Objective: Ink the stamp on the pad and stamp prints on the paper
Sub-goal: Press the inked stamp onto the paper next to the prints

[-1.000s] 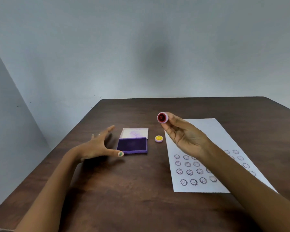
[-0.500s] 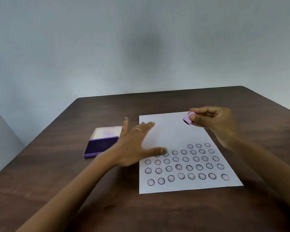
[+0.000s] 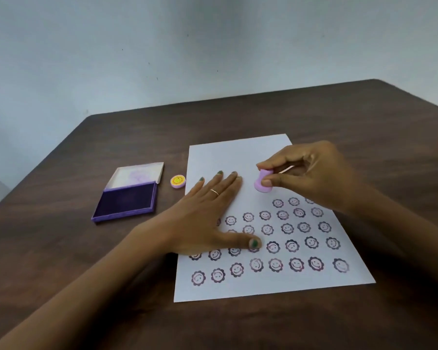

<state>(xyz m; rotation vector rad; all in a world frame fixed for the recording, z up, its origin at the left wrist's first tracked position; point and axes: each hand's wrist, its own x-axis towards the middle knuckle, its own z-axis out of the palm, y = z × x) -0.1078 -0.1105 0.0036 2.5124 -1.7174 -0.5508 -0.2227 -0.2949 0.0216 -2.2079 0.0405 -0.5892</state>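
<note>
Dark brown wood-grain worktop, rounded far corners, extends past the hands on every side. Beyond the hands: plain pale grey-blue wall, few small dark specks. Light soft, even; faint shadow on wall, upper centre.

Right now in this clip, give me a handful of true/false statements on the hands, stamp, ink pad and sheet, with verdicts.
1. The right hand pinches the small lilac plastic stamp over the white paper sheet. True.
2. The left hand lies on the purple ink pad. False: it lies flat on the sheet, apart from the pad.
3. The ink pad's lid is shut. False: it stands open, the dark purple inking surface showing.
4. The round yellow smiley-face cap lies on the dark brown wooden table, between the pad and the sheet. True.
5. The smiley prints fill the sheet's far half. False: they fill the near half; the far part is blank.
</note>
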